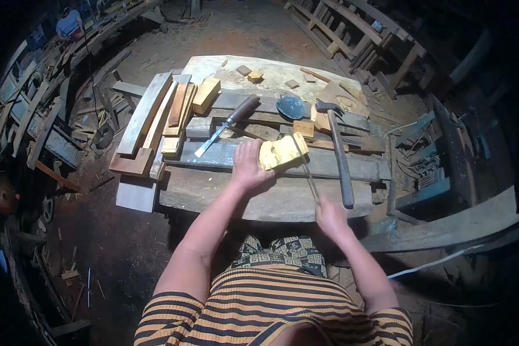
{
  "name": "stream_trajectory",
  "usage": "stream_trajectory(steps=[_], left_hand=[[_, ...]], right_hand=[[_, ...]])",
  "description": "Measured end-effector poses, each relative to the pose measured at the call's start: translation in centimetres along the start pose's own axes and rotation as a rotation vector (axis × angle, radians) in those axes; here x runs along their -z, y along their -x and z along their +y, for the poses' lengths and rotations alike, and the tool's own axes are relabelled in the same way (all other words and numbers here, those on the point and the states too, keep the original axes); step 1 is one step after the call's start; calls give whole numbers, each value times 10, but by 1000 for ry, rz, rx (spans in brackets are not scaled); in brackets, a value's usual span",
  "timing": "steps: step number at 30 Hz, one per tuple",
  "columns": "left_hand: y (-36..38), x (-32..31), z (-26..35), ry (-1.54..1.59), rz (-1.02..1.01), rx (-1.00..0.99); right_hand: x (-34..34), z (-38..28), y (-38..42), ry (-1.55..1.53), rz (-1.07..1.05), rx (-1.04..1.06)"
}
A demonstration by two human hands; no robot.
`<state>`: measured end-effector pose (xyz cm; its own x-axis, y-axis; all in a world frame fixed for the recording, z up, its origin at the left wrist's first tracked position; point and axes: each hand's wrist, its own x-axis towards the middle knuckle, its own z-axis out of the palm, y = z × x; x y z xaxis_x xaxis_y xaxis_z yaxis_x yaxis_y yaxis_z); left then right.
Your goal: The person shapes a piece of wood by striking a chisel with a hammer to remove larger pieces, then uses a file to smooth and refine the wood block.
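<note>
My left hand (pixel 249 164) is closed on the left end of a pale yellow wood block (pixel 279 152), holding it down on the plank bench (pixel 225 187). The block's surface looks rough and carved. In my right hand (pixel 332 219) is the near end of a thin, long-bladed tool (pixel 309 176), perhaps a file or a saw seen edge-on. Its far part lies across the block's right end. A chisel (pixel 228 126) with a dark handle rests beyond my left hand. To the right of the thin tool lies a hammer (pixel 339 153).
Wood strips (pixel 150 115) are stacked at the bench's left. A dark round dish (pixel 290 107) and a small wood block (pixel 303 128) sit behind the yellow block. Offcuts (pixel 255 76) lie on the far board. Lumber (pixel 352 29) is piled at the right; a person (pixel 69 24) is far left.
</note>
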<state>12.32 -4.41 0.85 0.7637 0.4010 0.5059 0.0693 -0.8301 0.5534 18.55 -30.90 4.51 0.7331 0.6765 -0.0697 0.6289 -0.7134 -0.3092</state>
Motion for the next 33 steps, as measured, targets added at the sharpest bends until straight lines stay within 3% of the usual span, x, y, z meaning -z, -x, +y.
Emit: stream_trajectory(steps=[4,10,13,19,22,26,28,33], left_hand=[[-1,-1,-1,-12,-7,4],[-1,0,-1,-30,-22,-2],[0,-1,0,-39,-23,10],[-3,0,-2,-20,-26,6],[-1,0,0,-39,-25,-11],[-1,-1,-1,-28,11,-39],[0,1,1,-29,22,-42],[-3,-1,1,-30,3,-21]], right_hand=[[9,4,18,1,-52,-21],[5,-30,-85,-22,63,63],[6,-30,-83,-17,63,60],[3,7,29,-17,-73,-57],[10,5,16,-39,-54,-52],[-7,-17,-69,-35,112,92],[2,-36,-96,-23,141,62],[0,-12,-43,-32,74,53]])
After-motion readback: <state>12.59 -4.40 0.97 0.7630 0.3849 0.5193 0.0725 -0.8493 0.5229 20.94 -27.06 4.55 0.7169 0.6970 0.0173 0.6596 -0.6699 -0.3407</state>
